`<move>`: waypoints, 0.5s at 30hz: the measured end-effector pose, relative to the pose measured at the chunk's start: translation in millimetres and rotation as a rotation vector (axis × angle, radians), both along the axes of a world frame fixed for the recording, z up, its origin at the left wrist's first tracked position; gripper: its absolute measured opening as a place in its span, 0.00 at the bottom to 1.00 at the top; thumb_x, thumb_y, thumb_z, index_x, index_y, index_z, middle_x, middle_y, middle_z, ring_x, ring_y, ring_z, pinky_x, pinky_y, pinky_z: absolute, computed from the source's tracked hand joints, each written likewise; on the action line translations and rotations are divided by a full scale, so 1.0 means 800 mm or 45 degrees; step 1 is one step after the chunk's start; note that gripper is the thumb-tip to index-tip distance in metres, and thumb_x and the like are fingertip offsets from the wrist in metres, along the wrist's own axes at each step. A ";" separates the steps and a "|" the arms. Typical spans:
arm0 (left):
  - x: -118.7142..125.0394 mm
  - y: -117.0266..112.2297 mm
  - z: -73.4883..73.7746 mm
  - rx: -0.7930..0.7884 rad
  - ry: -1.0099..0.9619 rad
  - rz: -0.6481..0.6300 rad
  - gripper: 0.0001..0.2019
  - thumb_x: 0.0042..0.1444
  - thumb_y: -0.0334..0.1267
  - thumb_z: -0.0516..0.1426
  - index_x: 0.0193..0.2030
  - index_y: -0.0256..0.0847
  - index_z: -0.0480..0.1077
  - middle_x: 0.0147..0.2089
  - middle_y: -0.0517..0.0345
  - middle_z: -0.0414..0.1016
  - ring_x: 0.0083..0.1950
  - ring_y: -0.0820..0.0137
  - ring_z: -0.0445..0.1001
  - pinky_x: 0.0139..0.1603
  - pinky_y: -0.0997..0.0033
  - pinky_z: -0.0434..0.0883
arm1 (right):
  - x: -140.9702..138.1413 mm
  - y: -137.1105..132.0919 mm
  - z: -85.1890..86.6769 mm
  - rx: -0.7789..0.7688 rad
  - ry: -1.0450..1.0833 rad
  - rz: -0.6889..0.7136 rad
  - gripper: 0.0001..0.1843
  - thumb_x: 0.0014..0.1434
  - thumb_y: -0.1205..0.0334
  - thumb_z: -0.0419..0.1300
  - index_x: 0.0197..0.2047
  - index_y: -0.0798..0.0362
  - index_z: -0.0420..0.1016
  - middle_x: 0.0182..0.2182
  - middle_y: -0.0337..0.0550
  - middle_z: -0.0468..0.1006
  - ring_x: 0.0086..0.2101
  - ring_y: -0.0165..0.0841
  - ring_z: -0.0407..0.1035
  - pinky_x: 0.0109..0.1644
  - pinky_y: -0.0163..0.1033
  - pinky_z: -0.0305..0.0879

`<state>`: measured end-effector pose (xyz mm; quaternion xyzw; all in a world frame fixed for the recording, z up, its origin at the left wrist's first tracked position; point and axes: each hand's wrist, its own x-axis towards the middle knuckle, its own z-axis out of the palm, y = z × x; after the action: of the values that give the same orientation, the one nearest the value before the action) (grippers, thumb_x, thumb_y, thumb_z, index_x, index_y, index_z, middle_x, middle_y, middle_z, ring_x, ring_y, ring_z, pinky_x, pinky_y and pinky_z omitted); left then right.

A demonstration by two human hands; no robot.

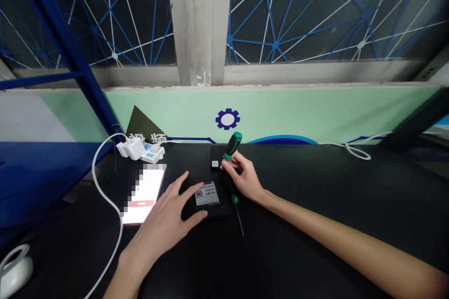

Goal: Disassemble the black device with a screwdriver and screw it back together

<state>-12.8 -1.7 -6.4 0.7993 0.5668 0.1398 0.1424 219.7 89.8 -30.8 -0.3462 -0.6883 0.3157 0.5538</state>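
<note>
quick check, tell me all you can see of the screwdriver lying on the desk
This small screwdriver has a short green plastic-looking handle and a thin dark metal shaft. It lies flat on the black desktop, tip pointing toward the person, its handle beside the black device. The right hand is close but seems not to touch it.

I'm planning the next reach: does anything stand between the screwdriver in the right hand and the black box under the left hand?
Nothing visible blocks it. The right hand holds the green-handled screwdriver right beside the black box. A second green-handled screwdriver lies by the box's edge, below that hand, its shaft pointing away.
</note>
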 end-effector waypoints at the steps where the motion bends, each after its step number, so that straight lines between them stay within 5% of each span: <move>1: 0.000 0.000 0.000 -0.003 0.001 0.001 0.28 0.63 0.59 0.53 0.69 0.66 0.56 0.76 0.60 0.47 0.71 0.48 0.58 0.61 0.45 0.67 | 0.000 0.000 0.000 -0.014 0.009 0.001 0.12 0.64 0.51 0.60 0.35 0.51 0.69 0.28 0.40 0.75 0.31 0.35 0.73 0.38 0.39 0.71; 9: 0.002 0.006 0.004 0.036 -0.038 0.055 0.25 0.59 0.56 0.57 0.63 0.61 0.65 0.62 0.54 0.62 0.58 0.55 0.69 0.48 0.57 0.73 | -0.001 0.000 0.001 -0.078 0.021 -0.011 0.15 0.63 0.49 0.60 0.35 0.51 0.68 0.29 0.42 0.76 0.29 0.33 0.73 0.34 0.37 0.71; 15: 0.006 0.004 0.012 0.083 -0.054 0.119 0.17 0.66 0.52 0.50 0.57 0.55 0.70 0.48 0.56 0.66 0.48 0.63 0.71 0.38 0.68 0.70 | -0.001 -0.001 0.000 -0.061 0.015 -0.008 0.14 0.64 0.50 0.60 0.34 0.51 0.67 0.28 0.41 0.75 0.29 0.33 0.73 0.35 0.38 0.70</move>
<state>-8.1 1.8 3.3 0.7730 0.5956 0.1816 0.1215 219.1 89.2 -30.8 -0.3597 -0.6763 0.3324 0.5502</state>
